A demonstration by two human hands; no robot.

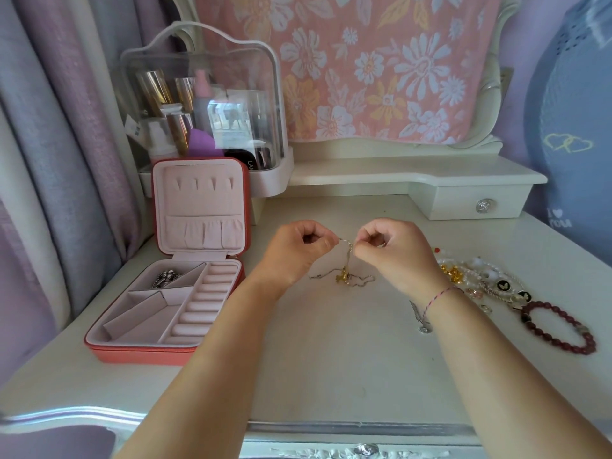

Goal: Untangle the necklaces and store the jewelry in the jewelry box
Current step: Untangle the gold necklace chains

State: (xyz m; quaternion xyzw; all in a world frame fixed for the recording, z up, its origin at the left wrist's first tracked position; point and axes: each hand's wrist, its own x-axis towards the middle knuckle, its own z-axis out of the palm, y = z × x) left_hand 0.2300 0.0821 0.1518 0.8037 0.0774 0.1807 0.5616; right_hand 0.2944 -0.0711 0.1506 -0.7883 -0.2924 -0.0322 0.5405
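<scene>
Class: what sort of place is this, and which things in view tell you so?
Most likely a bedroom dressing table: a clear cosmetics organiser at the back, an open jewelry box before it, and curtains alongside.

The jewelry box [149, 355] is coral red outside with pale pink lining. The tangled necklaces [344, 278] look gold and silver, though too fine to be sure. The bead bracelet [559, 326] is dark red, the hanging cloth [364, 61] pink with white and orange flowers, the table [331, 359] cream.
</scene>
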